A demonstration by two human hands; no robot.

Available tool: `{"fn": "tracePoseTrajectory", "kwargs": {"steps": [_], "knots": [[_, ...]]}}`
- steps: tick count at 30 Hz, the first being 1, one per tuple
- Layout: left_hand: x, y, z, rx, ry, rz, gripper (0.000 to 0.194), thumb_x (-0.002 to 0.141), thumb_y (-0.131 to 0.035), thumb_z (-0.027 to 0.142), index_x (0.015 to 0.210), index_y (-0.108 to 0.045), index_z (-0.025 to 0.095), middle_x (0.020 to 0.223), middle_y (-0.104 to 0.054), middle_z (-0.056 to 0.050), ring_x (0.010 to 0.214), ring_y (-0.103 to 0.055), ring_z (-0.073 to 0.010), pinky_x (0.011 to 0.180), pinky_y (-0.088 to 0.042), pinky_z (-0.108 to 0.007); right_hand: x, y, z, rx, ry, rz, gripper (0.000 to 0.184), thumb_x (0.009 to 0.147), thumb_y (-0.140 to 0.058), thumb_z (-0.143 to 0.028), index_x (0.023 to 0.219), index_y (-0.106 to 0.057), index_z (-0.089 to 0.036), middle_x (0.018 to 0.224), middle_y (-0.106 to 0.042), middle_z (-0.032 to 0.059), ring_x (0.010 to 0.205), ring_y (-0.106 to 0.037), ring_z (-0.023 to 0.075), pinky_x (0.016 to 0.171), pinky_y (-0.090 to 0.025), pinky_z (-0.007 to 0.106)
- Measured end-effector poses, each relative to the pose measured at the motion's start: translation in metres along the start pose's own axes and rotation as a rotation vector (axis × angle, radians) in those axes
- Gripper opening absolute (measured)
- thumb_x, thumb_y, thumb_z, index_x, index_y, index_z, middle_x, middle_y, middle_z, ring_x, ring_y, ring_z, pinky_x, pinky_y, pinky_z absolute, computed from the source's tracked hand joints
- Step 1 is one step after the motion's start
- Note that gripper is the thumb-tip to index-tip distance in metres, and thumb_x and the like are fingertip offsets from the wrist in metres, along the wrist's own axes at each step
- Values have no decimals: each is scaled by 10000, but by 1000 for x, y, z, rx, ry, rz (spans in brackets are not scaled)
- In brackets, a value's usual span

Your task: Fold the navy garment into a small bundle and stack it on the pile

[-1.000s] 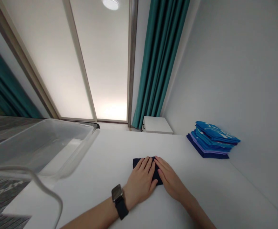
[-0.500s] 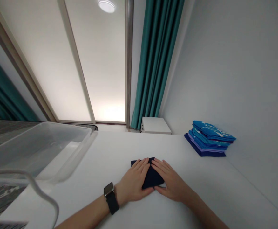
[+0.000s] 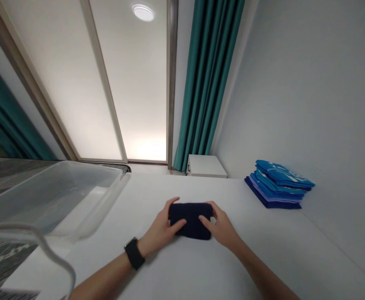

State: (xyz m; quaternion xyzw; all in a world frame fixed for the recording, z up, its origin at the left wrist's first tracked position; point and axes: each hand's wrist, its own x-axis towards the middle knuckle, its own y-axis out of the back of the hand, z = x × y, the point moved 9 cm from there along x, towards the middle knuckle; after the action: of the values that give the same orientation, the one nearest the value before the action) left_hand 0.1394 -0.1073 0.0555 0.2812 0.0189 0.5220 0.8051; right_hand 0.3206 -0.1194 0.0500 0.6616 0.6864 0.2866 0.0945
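A folded dark navy cloth (image 3: 192,227), a compact rectangle, is held between my two hands over the white table. My left hand (image 3: 166,223) grips its left end, thumb on the near face and fingers around behind. At the right end my right hand (image 3: 218,223) closes on it the same way, thumb on top. Most of the fingers are hidden behind the cloth. Whether its lower edge touches the table I cannot tell. A black watch (image 3: 134,253) is on my left wrist.
A stack of folded blue and purple cloths (image 3: 278,185) sits at the table's right, by the wall. To the left is a clear plastic bin (image 3: 107,200). A pale cable (image 3: 52,252) curves across the lower left. Beyond the white table (image 3: 157,187) stands a low white cabinet (image 3: 205,166).
Both hands were lying flat over the cloth, pressing it on the table. Now they have moved apart to its ends and grip it, with its broad face turned toward me.
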Motion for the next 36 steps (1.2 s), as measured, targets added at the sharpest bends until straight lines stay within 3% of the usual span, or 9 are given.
{"fn": "tracePoseTrajectory", "kwargs": {"steps": [3, 6, 9, 13, 16, 19, 21, 27, 36], "knots": [[19, 5, -18, -23, 107, 43, 549, 946, -462, 411, 1408, -264, 192, 1148, -634, -96, 986, -654, -211, 858, -554, -378, 18, -13, 18, 105, -98, -39, 448, 925, -454, -371, 1339, -390, -213, 913, -708, 47, 769, -679, 188, 682, -549, 314], [35, 9, -32, 191, 79, 92, 487, 952, -442, 379, 1376, -354, 156, 1249, -586, -141, 1140, -590, -245, 994, -474, -440, 34, -23, 36, -142, -111, -53, 368, 923, -473, -347, 1261, -509, -206, 937, -721, 72, 759, -681, 198, 702, -532, 322], [43, 9, -37, 421, 20, 90, 439, 954, -438, 336, 1342, -446, 130, 1235, -572, -159, 1166, -553, -266, 1017, -442, -481, 42, -23, 45, -380, -141, -12, 315, 924, -484, -341, 1196, -570, -209, 1031, -718, 98, 851, -685, 223, 762, -507, 338], [40, 7, -9, 607, -170, 42, 360, 978, -391, 277, 1300, -535, 206, 1372, -490, -124, 1251, -471, -251, 1048, -413, -473, 39, -24, 41, -387, -143, -16, 346, 948, -435, -362, 1231, -554, -205, 963, -725, 82, 820, -678, 222, 720, -492, 322], [28, -12, 20, 695, -339, -117, 371, 983, -401, 309, 1331, -515, 248, 1419, -485, -77, 1321, -414, -242, 1113, -334, -467, 33, -22, 38, -314, -115, -20, 362, 950, -418, -349, 1268, -528, -216, 869, -710, 42, 736, -656, 197, 674, -482, 300], [16, -33, 34, 764, -422, -245, 596, 886, -564, 489, 1417, -416, 261, 1443, -465, -104, 1345, -386, -305, 1123, -287, -525, 26, -20, 38, -260, -86, -49, 402, 935, -434, -314, 1320, -487, -214, 788, -675, 11, 679, -626, 180, 669, -485, 300], [11, -40, 33, 814, -441, -261, 690, 834, -636, 478, 1441, -378, 273, 1488, -407, -116, 1375, -339, -341, 1126, -255, -559, 21, -18, 37, -245, -46, -68, 430, 917, -463, -304, 1334, -477, -202, 779, -655, 10, 681, -609, 182, 689, -496, 319], [6, -41, 18, 897, -488, -295, 581, 878, -611, 250, 1414, -405, 339, 1565, -278, -91, 1428, -253, -339, 1125, -257, -565, -3, -7, 20, -259, 123, -24, 507, 838, -569, -220, 1336, -475, -224, 1023, -629, 74, 933, -583, 228, 894, -476, 430], [3, -37, 17, 884, -573, -310, 580, 913, -571, 184, 1423, -395, 395, 1602, -181, -67, 1441, -236, -333, 1125, -289, -565, -16, 1, 20, -203, 139, 57, 398, 919, -357, -151, 1257, -553, -227, 1150, -621, 94, 1084, -576, 220, 971, -477, 434]]}}
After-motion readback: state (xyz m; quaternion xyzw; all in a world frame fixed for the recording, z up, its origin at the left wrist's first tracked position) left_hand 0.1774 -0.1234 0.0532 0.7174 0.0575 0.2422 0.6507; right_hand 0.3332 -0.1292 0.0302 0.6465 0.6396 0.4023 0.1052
